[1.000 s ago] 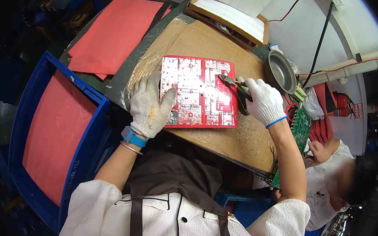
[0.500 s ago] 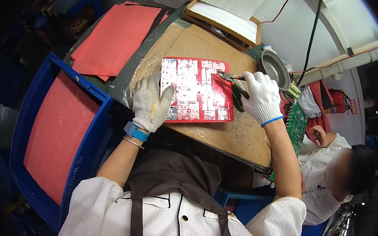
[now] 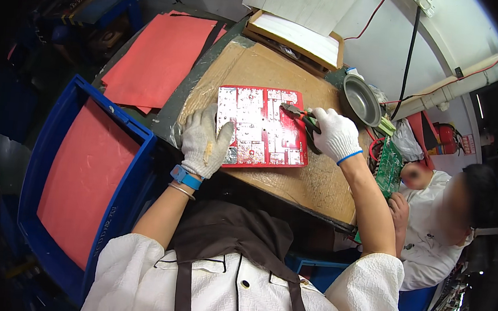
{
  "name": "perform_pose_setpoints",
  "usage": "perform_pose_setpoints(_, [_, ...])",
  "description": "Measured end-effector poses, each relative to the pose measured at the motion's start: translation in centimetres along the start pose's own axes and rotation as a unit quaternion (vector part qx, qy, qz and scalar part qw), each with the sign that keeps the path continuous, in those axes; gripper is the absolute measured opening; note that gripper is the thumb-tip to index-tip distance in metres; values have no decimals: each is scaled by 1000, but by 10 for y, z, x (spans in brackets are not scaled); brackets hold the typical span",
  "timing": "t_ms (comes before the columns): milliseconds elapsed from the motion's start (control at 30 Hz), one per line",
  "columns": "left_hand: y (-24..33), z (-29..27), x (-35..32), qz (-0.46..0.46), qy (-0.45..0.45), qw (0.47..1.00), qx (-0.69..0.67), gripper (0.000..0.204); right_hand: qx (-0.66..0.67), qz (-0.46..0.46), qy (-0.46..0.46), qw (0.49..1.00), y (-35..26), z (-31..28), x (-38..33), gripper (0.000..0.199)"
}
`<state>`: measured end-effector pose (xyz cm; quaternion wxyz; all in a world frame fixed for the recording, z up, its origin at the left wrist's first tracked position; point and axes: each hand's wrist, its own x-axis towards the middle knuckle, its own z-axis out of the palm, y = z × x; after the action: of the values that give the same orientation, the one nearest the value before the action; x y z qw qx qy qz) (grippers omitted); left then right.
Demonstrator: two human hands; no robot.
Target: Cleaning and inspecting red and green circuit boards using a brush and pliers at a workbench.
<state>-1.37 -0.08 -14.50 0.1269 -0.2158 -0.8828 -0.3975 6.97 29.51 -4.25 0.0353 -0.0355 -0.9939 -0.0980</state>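
A red circuit board (image 3: 266,126) with silvery solder patches lies solder side up on a cardboard-covered table. My left hand (image 3: 206,143), in a greyish stained glove, grips the board's left edge, with the thumb over its lower left corner and the fingers along its side. My right hand (image 3: 337,134), in a white glove with a blue cuff, is closed on a pair of side cutters (image 3: 300,115) with orange and dark handles. The cutters' dark jaws are at the board's upper right part; whether they touch it cannot be told.
Left stands a blue bin (image 3: 119,189) holding a red sheet. Red sheets (image 3: 157,60) lie at the far left; a cardboard box (image 3: 293,39) stands behind. A metal bowl (image 3: 361,100) is at right. Beside it a co-worker's hand (image 3: 398,212) touches a green circuit board (image 3: 387,169).
My right hand has turned and moved the cutters' jaws slightly left over the board. My left hand keeps its grip. The co-worker's hand has come to the green board.
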Motion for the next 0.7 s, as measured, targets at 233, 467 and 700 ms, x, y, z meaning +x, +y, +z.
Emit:
perform_pose_setpoints(233, [4, -14, 13, -74, -19, 997, 0, 51, 106, 273, 107, 950, -2, -3, -59, 39])
perform_pose_setpoints(467, [-2, -22, 35, -53, -135, 979, 144, 51, 78, 423, 65, 901, -36, 41, -140, 59])
perform_pose_setpoints(700, [27, -14, 27, -145, -121, 963, -192, 36, 36, 434, 61, 898, -40, 47, -145, 67])
